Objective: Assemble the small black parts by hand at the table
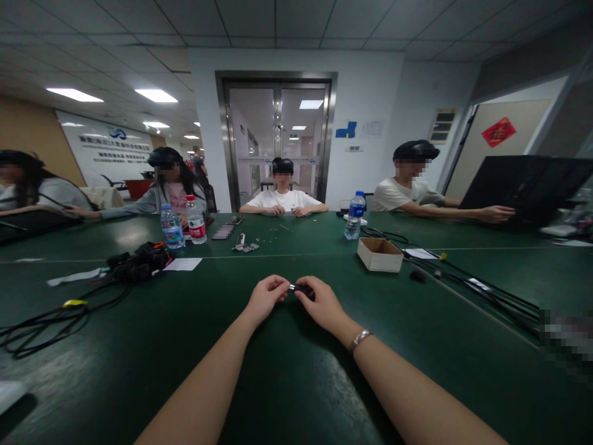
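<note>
Over the green table [287, 371], both my hands meet in front of me around a small black object with a shiny metal end [304, 289]. My right hand [327, 303] is closed on its dark body, with thumb and fingers hiding part of it. The thumb and fingertips of my left hand [266, 296] pinch at the metal end. What kind of object it is, I cannot make out. A small open box [380, 264] stands to the right beyond my right hand.
Bottles [172, 228] [354, 215] stand farther back. Black cables [482, 287] run along the right, and a dark tangle of gear [139, 262] lies left. Small metal pieces [245, 246] are scattered ahead. Several people sit around the table; one handles a large black case [523, 185].
</note>
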A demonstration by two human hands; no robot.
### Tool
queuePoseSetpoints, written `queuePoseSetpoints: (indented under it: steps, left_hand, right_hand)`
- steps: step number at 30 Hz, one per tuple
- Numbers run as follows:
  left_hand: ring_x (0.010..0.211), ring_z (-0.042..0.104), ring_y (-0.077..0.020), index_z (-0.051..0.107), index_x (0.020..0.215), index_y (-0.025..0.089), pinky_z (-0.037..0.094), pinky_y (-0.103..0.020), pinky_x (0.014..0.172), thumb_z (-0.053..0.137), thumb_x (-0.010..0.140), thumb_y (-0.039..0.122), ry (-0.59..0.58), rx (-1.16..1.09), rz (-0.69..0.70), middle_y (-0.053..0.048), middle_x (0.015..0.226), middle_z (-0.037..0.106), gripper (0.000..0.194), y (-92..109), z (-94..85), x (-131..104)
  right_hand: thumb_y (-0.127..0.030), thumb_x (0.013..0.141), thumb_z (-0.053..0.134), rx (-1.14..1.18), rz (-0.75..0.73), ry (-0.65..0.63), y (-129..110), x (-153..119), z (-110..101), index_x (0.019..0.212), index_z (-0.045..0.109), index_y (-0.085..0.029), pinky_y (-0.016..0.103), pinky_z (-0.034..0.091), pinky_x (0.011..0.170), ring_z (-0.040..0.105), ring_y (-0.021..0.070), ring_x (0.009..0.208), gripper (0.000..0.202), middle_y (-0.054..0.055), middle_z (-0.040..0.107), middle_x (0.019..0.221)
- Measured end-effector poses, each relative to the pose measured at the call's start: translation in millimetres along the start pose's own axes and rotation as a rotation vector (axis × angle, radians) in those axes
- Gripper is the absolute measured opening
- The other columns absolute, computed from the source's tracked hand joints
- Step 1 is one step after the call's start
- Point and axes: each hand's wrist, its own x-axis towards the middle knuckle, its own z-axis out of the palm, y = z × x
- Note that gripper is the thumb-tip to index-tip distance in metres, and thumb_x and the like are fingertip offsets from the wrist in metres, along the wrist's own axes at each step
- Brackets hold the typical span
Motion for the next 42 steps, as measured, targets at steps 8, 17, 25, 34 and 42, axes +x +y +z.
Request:
queuePoseSetpoints:
  steps: [8, 17, 25, 34, 42]
  left_hand:
    - [0.095, 0.061, -0.0196, 0.068, 0.091, 0.016, 0.044, -0.034, 0.091, 0.076, 0.066, 0.029, -0.019, -0.025, 0.057, -0.007, 0.097, 0.068, 0.029, 6.7, -3.2, -5.6]
    - [0.072, 0.061, -0.0143, 0.062, 0.089, 0.014, 0.047, -0.027, 0.065, 0.067, 0.074, 0.046, 0.045, -0.049, -0.097, -0.007, 0.084, 0.065, 0.036, -3.6, -0.8, 3.7]
    - [0.071, 0.056, -0.0122, 0.059, 0.083, 0.015, 0.044, -0.024, 0.063, 0.064, 0.075, 0.038, -0.061, 0.101, 0.011, -0.001, 0.075, 0.060, 0.025, -0.6, 1.5, -1.1]
    - [0.092, 0.060, -0.0174, 0.059, 0.097, 0.018, 0.046, -0.031, 0.084, 0.073, 0.066, 0.022, -0.091, 0.070, 0.115, -0.006, 0.097, 0.063, 0.035, 3.0, 1.5, -4.4]
    - [0.065, 0.053, -0.0132, 0.061, 0.080, 0.014, 0.040, -0.025, 0.061, 0.053, 0.079, 0.056, -0.016, 0.258, -0.029, -0.002, 0.072, 0.060, 0.042, -4.4, 0.6, 3.9]
  right_hand:
    - [-0.024, 0.083, 0.058, 0.001, 0.002, 0.006, 0.1, -0.1, -0.7, 0.097, 0.063, -0.020, 0.031, 0.047, 0.075, 0.058, 0.0171, 0.083, 0.015, 0.005, 0.064, 0.091]
    - [-0.023, 0.082, 0.057, 0.000, 0.012, 0.004, 0.2, 0.0, 0.3, 0.097, 0.062, -0.021, 0.031, 0.046, 0.076, 0.058, 0.0170, 0.085, 0.015, 0.004, 0.064, 0.092]
    - [-0.023, 0.082, 0.057, 0.002, -0.005, -0.007, 3.9, 0.1, 1.1, 0.096, 0.062, -0.021, 0.031, 0.046, 0.077, 0.057, 0.0165, 0.085, 0.015, 0.004, 0.063, 0.092]
    - [-0.022, 0.082, 0.057, 0.006, 0.004, -0.017, 0.9, 0.0, -1.0, 0.098, 0.063, -0.020, 0.031, 0.047, 0.075, 0.058, 0.0167, 0.084, 0.017, 0.004, 0.063, 0.092]
    - [-0.024, 0.083, 0.056, 0.008, -0.004, -0.014, 3.5, 0.2, 0.9, 0.098, 0.063, -0.020, 0.031, 0.047, 0.076, 0.058, 0.0164, 0.083, 0.017, 0.005, 0.064, 0.092]
